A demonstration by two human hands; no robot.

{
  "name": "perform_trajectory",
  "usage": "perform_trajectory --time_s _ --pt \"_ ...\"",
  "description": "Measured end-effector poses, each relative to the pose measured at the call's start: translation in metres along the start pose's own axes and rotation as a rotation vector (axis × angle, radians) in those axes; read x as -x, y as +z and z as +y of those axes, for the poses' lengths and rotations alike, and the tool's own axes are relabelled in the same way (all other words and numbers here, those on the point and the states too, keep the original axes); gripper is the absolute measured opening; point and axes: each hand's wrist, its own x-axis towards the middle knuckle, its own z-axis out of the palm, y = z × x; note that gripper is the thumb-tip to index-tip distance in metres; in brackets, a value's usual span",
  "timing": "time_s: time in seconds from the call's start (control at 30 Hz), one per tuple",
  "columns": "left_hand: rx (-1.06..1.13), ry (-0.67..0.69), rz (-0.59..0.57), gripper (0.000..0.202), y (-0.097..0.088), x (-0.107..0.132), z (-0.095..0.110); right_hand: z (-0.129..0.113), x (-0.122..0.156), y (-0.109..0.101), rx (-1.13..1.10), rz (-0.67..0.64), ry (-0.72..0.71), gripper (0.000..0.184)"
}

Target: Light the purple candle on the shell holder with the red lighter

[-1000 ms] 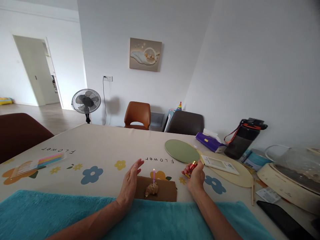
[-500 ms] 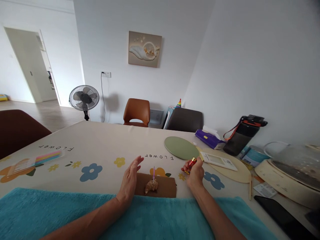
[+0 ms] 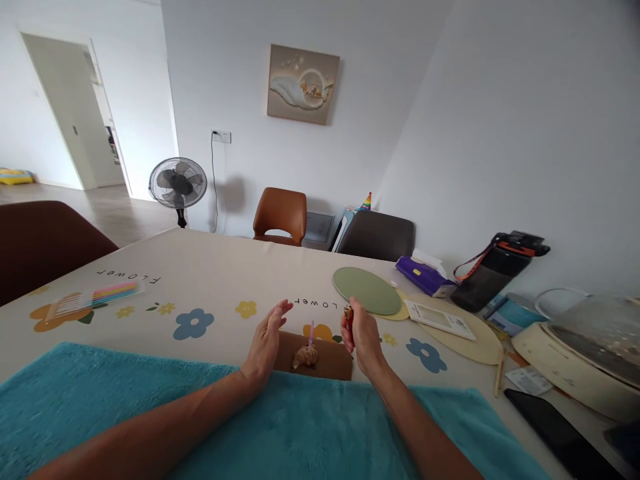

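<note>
A small croissant-like pastry (image 3: 305,357) sits on a piece of brown cardboard (image 3: 333,363). From its top a thin purple candle (image 3: 311,332) stands upright; I cannot make out a flame. My left hand (image 3: 266,341) is held on edge beside the left end of the cardboard, fingers stretched out, palm turned toward the candle, holding nothing. To the right of the candle, my right hand (image 3: 362,337) is closed around a red lighter (image 3: 349,317) with a metal top. The lighter is upright and apart from the candle; the fingers hide its lower part.
A teal towel (image 3: 300,427) covers the near table edge. To the left lies a pack of coloured candles (image 3: 115,292). On the right are a green oval mat (image 3: 367,291), a purple tissue pack (image 3: 423,275), a black bottle (image 3: 493,270), a phone (image 3: 555,427) and a cream appliance (image 3: 570,360).
My right hand has moved left toward the candle, and the lighter has turned more upright. My left hand stays beside the cardboard. The camera view has shifted slightly.
</note>
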Motion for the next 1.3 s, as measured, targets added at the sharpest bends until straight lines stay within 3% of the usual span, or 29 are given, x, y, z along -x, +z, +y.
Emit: perform_trajectory --time_s 0.17,0.7,0.93,1.13,1.3 --pt "-0.001 0.007 0.001 0.046 0.0 -0.001 0.001 -0.007 0.017 0.009 0.055 -0.089 0.008 0.046" --pt "-0.013 0.005 0.011 0.046 0.0 -0.001 -0.003 -0.013 0.032 0.021 0.053 -0.156 0.001 0.048" --pt "-0.005 -0.005 0.015 0.045 0.0 -0.002 -0.001 -0.018 0.038 0.024 0.136 -0.145 -0.126 0.045" --pt "-0.001 -0.007 0.019 0.045 0.001 -0.002 0.001 -0.014 0.035 0.023 0.335 -0.173 -0.282 0.043" --pt "-0.022 -0.016 0.018 0.047 0.001 -0.001 0.004 -0.01 0.032 0.021 0.461 -0.16 -0.333 0.036"
